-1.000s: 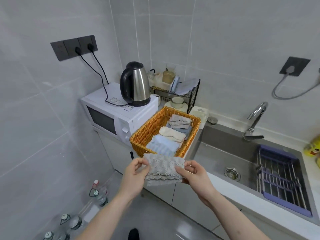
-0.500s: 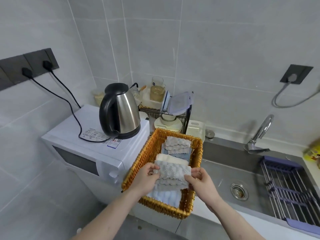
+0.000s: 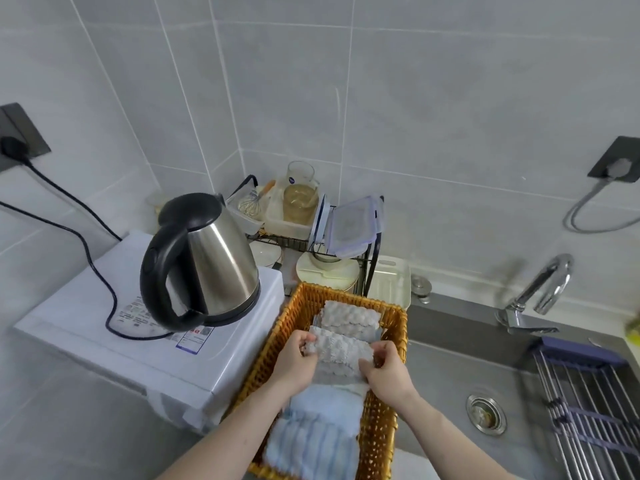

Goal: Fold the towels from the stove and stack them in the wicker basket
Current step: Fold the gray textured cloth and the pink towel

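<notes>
Over wicker basket (image 3: 391,427) | left hand (image 3: 294,367), right hand (image 3: 388,372) both clamped on grey towel (image 3: 341,351)

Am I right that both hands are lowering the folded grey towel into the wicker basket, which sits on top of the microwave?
Not quite: the head view shows the wicker basket beside the microwave, not on it. Both the left hand and right hand do hold the folded grey towel in it.

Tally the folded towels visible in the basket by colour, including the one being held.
Grey towels: 2, held one, back one
Light blue towels: 2, middle, front
Total: 4; others may lie hidden underneath.
</notes>
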A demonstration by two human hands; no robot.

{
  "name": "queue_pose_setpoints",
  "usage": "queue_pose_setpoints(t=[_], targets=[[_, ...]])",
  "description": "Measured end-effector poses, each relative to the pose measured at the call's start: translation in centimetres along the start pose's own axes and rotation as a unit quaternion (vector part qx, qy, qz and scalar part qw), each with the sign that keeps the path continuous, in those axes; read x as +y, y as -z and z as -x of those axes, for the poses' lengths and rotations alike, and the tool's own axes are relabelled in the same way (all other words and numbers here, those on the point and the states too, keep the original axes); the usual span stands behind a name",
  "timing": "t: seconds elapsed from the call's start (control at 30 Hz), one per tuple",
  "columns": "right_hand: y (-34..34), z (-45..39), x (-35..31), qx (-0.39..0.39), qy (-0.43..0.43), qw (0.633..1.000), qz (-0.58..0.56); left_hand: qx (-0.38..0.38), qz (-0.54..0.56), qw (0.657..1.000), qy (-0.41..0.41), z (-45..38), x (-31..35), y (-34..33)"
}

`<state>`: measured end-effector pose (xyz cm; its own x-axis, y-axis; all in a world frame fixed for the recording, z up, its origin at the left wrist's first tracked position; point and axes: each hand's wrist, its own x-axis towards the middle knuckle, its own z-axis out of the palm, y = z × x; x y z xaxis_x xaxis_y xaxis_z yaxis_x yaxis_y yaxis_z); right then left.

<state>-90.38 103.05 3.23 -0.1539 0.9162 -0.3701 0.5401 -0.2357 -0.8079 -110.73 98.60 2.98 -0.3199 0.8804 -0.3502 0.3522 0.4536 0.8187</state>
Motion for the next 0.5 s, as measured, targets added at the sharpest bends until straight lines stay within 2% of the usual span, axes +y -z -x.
queue_pose_setpoints(t=[0.17,0.33,0.5], targets=[[-1.0,-4.0,0.7,0.000,-0.009,0.998,0.054,-0.010,-0.039,0.999,0.022,-2.5,-0.2,-1.3],[-2.5,-5.0,1.0,-0.015,0.007,0.993,0.118,-0.038,-0.118,0.992,-0.007,-3.2,-1.1,-1.6],[-2.8,-4.7,0.8,-0.012,0.001,0.992,0.128,-0.076,-0.176,0.981,-0.021,-3.4,-1.2,-0.8]])
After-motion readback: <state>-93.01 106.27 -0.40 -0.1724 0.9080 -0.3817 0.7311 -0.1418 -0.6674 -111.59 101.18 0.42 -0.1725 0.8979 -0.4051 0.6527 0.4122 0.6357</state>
